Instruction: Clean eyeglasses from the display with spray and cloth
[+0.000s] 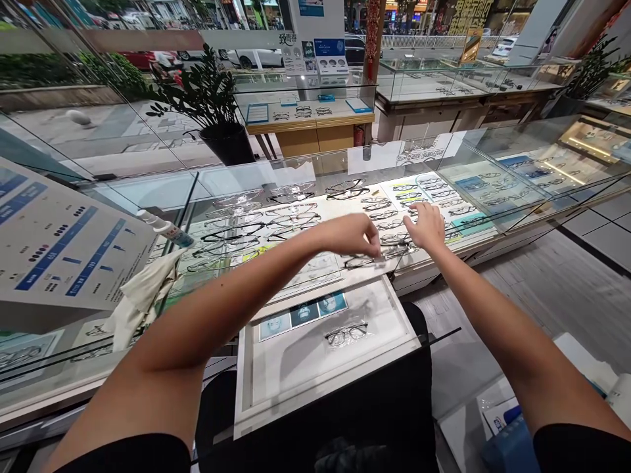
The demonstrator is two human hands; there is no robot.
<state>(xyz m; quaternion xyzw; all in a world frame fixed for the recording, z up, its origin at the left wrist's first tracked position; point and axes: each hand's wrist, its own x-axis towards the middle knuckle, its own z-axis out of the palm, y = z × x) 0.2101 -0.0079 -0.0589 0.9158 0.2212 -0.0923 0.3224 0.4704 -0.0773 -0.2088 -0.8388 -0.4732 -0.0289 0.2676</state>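
Note:
My left hand [351, 234] reaches over the glass display case [276, 299], its thumb and fingers curled together near a pair of glasses [357, 260]; what they pinch, if anything, is too small to make out. Just to the right, my right hand [426, 225] has its thumb and fingers apart, above the rows of eyeglass frames. Another pair of glasses [346, 334] in clear plastic lies in the open white drawer [315, 364], below my hands. Several more frames [296, 213] stand in rows under my left hand and further back.
At the left are a spray bottle [165, 228], a pale cloth [142, 292] and a large printed board [64, 243]. A potted plant [224, 128] and more display cases stand beyond. A blue object [515, 440] sits at the lower right.

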